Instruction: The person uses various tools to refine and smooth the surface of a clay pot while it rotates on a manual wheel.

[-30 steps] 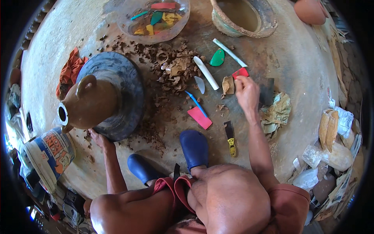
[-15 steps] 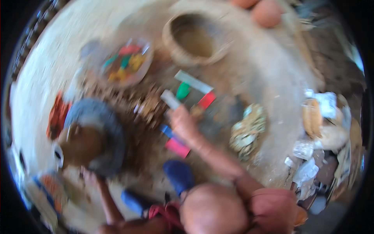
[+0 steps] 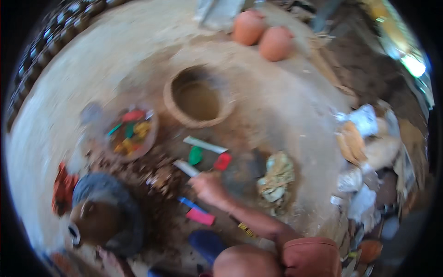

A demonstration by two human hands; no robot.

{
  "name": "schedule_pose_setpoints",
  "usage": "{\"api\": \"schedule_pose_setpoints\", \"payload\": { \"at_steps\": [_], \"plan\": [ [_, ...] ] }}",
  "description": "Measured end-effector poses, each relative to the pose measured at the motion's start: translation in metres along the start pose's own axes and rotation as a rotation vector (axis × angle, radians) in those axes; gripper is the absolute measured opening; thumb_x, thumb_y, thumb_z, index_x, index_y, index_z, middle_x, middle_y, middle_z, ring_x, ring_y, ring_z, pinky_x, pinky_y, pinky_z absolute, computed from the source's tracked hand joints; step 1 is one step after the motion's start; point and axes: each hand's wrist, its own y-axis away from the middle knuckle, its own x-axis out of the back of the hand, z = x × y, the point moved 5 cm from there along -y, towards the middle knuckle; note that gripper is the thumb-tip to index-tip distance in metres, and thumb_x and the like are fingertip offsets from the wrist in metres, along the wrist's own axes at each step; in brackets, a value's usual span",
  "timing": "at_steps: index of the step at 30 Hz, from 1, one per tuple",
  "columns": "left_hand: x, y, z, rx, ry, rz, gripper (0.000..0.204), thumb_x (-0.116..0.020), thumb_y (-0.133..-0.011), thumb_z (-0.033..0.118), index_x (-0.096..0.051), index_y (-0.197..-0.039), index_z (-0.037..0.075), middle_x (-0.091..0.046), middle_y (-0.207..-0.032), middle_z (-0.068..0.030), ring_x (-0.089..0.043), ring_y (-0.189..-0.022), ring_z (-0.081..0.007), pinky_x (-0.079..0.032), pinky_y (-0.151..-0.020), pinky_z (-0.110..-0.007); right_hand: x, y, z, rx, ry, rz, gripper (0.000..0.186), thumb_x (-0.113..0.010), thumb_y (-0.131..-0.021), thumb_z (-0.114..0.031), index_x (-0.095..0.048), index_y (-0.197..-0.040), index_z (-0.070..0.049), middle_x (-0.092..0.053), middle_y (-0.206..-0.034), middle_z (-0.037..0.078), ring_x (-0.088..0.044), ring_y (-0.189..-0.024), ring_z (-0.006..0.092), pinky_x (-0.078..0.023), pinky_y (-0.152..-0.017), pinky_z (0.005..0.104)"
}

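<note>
A flat whitish strip (image 3: pixel 185 167) juts from the fingers of my right hand (image 3: pixel 207 187), which are closed around its near end, low over the ground. Beside that hand lie a blue stick (image 3: pixel 193 203), a pink piece (image 3: pixel 200 216), a green piece (image 3: pixel 195 155), a red piece (image 3: pixel 223 161) and a longer pale strip (image 3: pixel 206 144). At the lower left my left hand (image 3: pixel 110 261), somewhat blurred, has its fingers stretched near a brown clay pot (image 3: pixel 99 221). That pot lies tilted on a grey round support (image 3: pixel 131 217), its mouth facing left.
Beyond are a bowl of coloured pieces (image 3: pixel 155 134) and a wide clay basin (image 3: pixel 170 99) with murky liquid. Damp clay scraps (image 3: pixel 159 177) lie in the middle, a crumpled cloth (image 3: pixel 279 171) at right. Two reddish pots (image 3: pixel 276 44) stand far back; bags and clutter (image 3: pixel 364 171) line the right.
The whole view has shifted, so the scene sits lower and slightly left. My right hand stays on the whitish strip, displaced slightly rightward. My left hand remains by the pot, now nearer the lower edge.
</note>
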Motion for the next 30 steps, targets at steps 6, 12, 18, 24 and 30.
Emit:
{"api": "schedule_pose_setpoints", "payload": {
  "at_steps": [6, 12, 18, 24, 30],
  "plan": [
    [-0.036, 0.011, 0.016, 0.359, 0.072, -0.313, 0.046, -0.043, -0.101, -0.004, -0.052, -0.147, -0.006, -0.051, -0.151, -0.0296, -0.053, -0.137, -0.0423, -0.044, -0.117, -0.050, 0.084, -0.083, -0.061, 0.080, -0.170, 0.235, 0.021, -0.075, -0.094, -0.003, -0.083, -0.112, -0.010, -0.070, -0.085, 0.014, -0.070, -0.078, 0.0294, -0.056, -0.068, 0.0411],
    [-0.011, 0.013, 0.017, 0.678, 0.398, -0.257, 0.064, -0.043, -0.115, 0.038, -0.045, -0.155, -0.012, -0.046, -0.161, -0.0325, -0.040, -0.152, -0.0449, -0.029, -0.128, -0.047, 0.027, -0.241, -0.121, 0.300, -0.015, 0.070, 0.019, -0.074, -0.093, -0.010, -0.079, -0.111, -0.008, -0.075, -0.093, 0.022, -0.074, -0.091, 0.0434, -0.058, -0.078, 0.0529],
    [0.011, -0.017, 0.062, 0.345, 0.294, -0.178, 0.035, -0.039, -0.113, 0.020, -0.067, -0.123, 0.002, -0.064, -0.124, -0.0204, -0.061, -0.120, -0.0381, -0.047, -0.104, -0.052, -0.087, -0.317, -0.091, 0.401, 0.355, -0.271, 0.021, -0.059, -0.091, -0.013, -0.073, -0.093, 0.001, -0.073, -0.093, 0.029, -0.074, -0.092, 0.0450, -0.057, -0.082, 0.0584],
    [0.041, -0.036, 0.103, 0.986, 0.616, -0.128, 0.073, -0.054, -0.108, 0.060, -0.057, -0.151, 0.001, -0.066, -0.143, -0.0271, -0.061, -0.136, -0.0432, -0.047, -0.115, -0.048, -0.108, -0.317, -0.039, 0.488, 0.669, -0.348, 0.019, -0.066, -0.089, -0.008, -0.079, -0.085, 0.005, -0.073, -0.084, 0.033, -0.076, -0.082, 0.0502, -0.060, -0.076, 0.0587],
    [0.047, -0.019, 0.091, 0.970, 0.602, -0.124, 0.077, -0.050, -0.106, 0.066, -0.057, -0.152, 0.004, -0.067, -0.141, -0.0272, -0.062, -0.134, -0.0455, -0.048, -0.114, -0.049, -0.070, -0.312, -0.082, 0.390, 0.526, -0.200, 0.011, -0.076, -0.084, -0.009, -0.081, -0.087, 0.000, -0.075, -0.087, 0.028, -0.076, -0.086, 0.0474, -0.059, -0.076, 0.0548]
  ]
}}
